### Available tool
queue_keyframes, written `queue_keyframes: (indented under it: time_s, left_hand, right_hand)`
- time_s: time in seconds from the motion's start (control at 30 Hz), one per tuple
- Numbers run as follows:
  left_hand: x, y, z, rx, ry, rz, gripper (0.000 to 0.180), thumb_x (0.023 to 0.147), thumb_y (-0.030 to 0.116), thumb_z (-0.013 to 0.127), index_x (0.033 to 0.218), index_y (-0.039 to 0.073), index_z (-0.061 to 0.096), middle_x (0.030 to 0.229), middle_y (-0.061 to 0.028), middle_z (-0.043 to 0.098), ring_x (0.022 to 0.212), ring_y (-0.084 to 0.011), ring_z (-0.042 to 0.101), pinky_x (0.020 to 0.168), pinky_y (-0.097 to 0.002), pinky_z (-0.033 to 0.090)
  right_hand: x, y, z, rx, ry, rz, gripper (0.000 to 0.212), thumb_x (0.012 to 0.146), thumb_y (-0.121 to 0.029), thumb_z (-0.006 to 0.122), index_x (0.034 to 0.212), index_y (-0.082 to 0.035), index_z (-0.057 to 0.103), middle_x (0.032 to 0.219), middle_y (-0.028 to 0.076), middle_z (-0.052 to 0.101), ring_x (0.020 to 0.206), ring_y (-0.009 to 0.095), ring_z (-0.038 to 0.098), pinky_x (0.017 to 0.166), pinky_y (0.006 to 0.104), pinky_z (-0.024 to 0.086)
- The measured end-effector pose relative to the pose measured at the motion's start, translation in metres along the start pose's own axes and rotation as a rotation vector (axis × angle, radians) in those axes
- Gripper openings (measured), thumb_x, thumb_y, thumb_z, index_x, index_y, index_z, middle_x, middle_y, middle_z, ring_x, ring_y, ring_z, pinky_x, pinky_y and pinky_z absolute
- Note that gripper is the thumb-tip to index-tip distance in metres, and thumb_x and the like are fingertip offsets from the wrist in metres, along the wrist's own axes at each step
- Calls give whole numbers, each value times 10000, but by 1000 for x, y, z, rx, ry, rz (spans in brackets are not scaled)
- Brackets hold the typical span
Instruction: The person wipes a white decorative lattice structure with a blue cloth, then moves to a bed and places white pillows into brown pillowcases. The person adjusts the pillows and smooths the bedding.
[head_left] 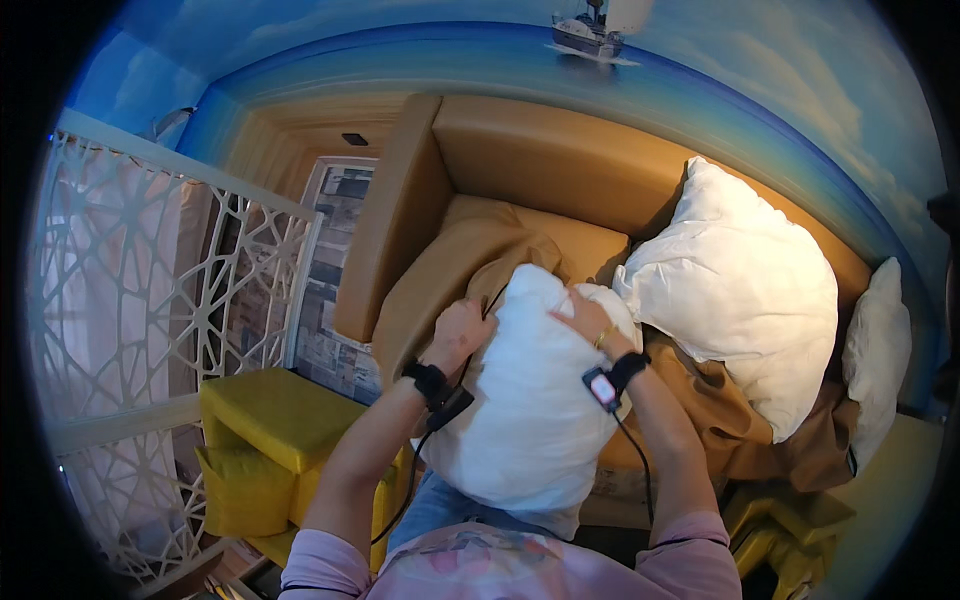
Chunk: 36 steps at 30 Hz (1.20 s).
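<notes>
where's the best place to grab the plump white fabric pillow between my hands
Probably at the far end of the plump white fabric pillow, with the left hand coming from the left and the right hand from the right. That end narrows into soft peaks that look easy to pinch, whereas the middle bulges wide, offering less to hold.

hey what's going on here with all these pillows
A person at a brown sofa handles a white pillow: the left hand is curled at its left edge, the right hand is at its upper right; their grip is unclear. A second white pillow lies to the right, a third beyond it, and brown fabric lies rumpled on the sofa.
</notes>
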<state>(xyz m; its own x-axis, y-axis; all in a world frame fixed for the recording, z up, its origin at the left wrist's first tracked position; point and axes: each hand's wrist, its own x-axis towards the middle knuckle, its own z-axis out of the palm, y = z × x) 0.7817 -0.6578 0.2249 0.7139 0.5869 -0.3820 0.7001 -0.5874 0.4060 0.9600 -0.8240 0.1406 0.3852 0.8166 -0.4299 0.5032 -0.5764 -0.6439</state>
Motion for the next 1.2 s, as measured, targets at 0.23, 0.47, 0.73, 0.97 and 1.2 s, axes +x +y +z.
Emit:
queue_keyframes:
  time_s: [0.23, 0.47, 0.73, 0.97, 1.2]
  left_hand:
    - [-33, 28, 3, -86, -17, 341, 176, 763, 191, 567, 778, 16, 563, 747, -207, 591, 700, -400, 568, 626, -471, 453]
    - [-123, 77, 17, -108, -292, 733, 109, 741, 136, 584, 748, 54, 512, 716, -146, 550, 698, -331, 557, 677, -413, 447]
    - [-143, 47, 12, 147, -120, 391, 277, 733, 127, 624, 969, 68, 490, 864, -142, 587, 810, -326, 588, 715, -418, 465]
    - [-190, -29, -4, 147, -149, 75, 369, 737, 114, 640, 1043, 70, 439, 873, -176, 599, 793, -375, 583, 694, -438, 472]
    - [-222, -19, -53, -56, -16, 284, 293, 727, 69, 633, 978, 44, 484, 824, -168, 584, 764, -369, 562, 677, -427, 450]
  right_hand:
    - [-102, -50, 22, 75, 212, -154, 610, 759, -545, 586, 1077, -27, 537, 844, 210, 627, 763, 350, 608, 682, 408, 480]
    - [-95, -64, 92, 440, 781, -187, 262, 820, -268, 571, 936, -34, 593, 797, 152, 638, 736, 295, 603, 640, 347, 479]
    - [-68, -15, 108, 800, 665, 264, 224, 831, -219, 541, 871, -17, 628, 778, 156, 644, 706, 273, 614, 622, 360, 481]
    - [-54, -20, 105, 1018, 862, 597, 229, 807, -199, 560, 712, 4, 603, 718, 169, 627, 674, 286, 601, 604, 376, 469]
    - [-132, -66, 44, 97, 1047, 149, 166, 753, -114, 568, 623, -10, 567, 657, 168, 572, 589, 312, 526, 504, 392, 403]
